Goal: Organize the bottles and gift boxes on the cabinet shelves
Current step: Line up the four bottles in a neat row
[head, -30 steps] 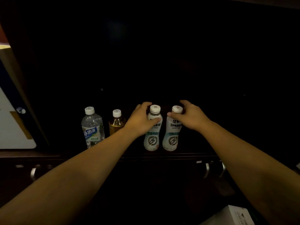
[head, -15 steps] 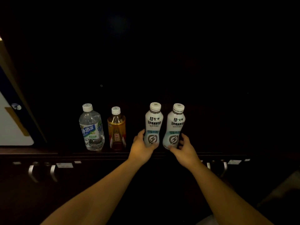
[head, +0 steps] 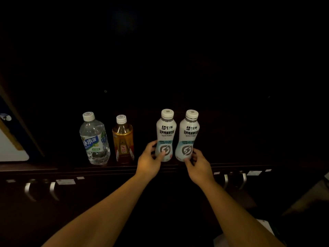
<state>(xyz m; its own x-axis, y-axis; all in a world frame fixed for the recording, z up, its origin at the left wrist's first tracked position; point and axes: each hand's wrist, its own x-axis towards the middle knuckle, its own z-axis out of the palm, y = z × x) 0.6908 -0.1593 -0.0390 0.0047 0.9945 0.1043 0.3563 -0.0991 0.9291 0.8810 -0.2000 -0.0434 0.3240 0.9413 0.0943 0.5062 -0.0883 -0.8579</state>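
Observation:
Several bottles stand in a row on the dark cabinet shelf (head: 231, 165). At the left is a clear water bottle (head: 94, 139), then an amber drink bottle (head: 123, 140). Two white drink bottles stand side by side in the middle. My left hand (head: 149, 160) grips the base of the left white bottle (head: 166, 134). The lower part of the right white bottle (head: 189, 135) is held by my right hand (head: 197, 164). Both white bottles are upright, labels facing me.
A white and blue box (head: 10, 148) leans at the far left of the shelf. Metal drawer handles (head: 53, 190) sit below the shelf on both sides. A pale box corner (head: 263, 227) shows at the lower right. The cabinet interior is very dark.
My hands came down from the tops of the two white bottles to their bases. The bottles turned so their labels face me.

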